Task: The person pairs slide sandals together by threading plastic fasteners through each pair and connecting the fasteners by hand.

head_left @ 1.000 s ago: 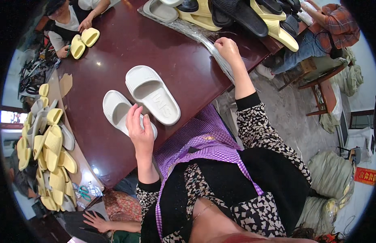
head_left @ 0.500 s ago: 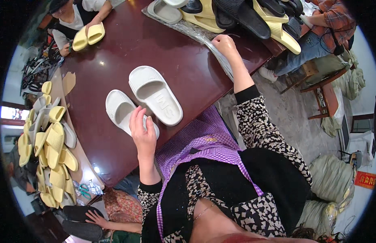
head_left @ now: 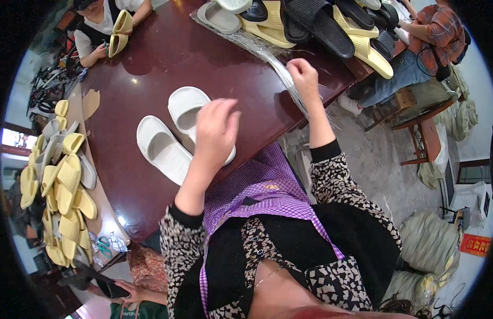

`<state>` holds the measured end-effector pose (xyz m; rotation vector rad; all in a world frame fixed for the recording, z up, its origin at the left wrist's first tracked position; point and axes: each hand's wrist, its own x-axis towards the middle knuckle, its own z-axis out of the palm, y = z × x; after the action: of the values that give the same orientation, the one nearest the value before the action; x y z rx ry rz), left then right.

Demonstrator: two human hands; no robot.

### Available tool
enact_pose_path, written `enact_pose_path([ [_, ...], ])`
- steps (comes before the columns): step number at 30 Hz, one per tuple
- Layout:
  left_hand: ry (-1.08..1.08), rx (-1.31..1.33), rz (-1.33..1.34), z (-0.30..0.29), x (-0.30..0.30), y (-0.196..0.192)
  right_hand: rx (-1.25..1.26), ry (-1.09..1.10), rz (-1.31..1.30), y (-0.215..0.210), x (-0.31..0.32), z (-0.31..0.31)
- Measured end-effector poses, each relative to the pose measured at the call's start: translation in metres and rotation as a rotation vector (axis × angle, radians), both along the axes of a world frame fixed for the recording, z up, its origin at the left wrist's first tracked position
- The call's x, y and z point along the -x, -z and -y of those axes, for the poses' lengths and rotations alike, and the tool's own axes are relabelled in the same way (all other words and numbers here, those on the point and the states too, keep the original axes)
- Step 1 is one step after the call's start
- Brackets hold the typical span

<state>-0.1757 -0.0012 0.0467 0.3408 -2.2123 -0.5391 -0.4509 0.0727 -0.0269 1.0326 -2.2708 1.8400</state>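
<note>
You see a dark red, glossy worktop (head_left: 166, 69) catching light spots, a grey concrete floor (head_left: 374, 159) on your right, wooden stools (head_left: 416, 114), and what look like stuffed sacks (head_left: 427, 239).

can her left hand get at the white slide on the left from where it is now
Probably yes. The left hand hovers over the right white slide, and the left white slide lies right beside it on the dark red table, with nothing on top of it or between them. The fingers are loosely spread.

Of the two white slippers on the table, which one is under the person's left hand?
The right white slipper, nearer the table's edge: the left hand covers its near end. The left white slipper lies uncovered beside it.
</note>
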Motion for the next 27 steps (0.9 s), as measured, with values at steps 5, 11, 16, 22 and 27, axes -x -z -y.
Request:
enact_pose_path([
  [5,0.169,0.076,-0.013,0.010,0.093,0.023,0.050,-0.071,-0.295,0.007,-0.023,0.003],
  [11,0.302,-0.131,0.097,0.023,0.152,0.069,0.092,-0.027,-0.411,0.016,-0.023,-0.005],
  [16,0.246,-0.127,0.208,0.035,0.150,0.072,0.046,-0.145,-0.327,0.019,-0.021,-0.005],
  [22,0.197,-0.137,0.168,0.051,0.144,0.078,-0.156,-0.077,-0.448,0.021,-0.005,0.004],
  [27,0.284,-0.262,0.163,0.046,0.136,0.081,-0.400,0.007,-0.525,0.022,-0.003,0.018],
])
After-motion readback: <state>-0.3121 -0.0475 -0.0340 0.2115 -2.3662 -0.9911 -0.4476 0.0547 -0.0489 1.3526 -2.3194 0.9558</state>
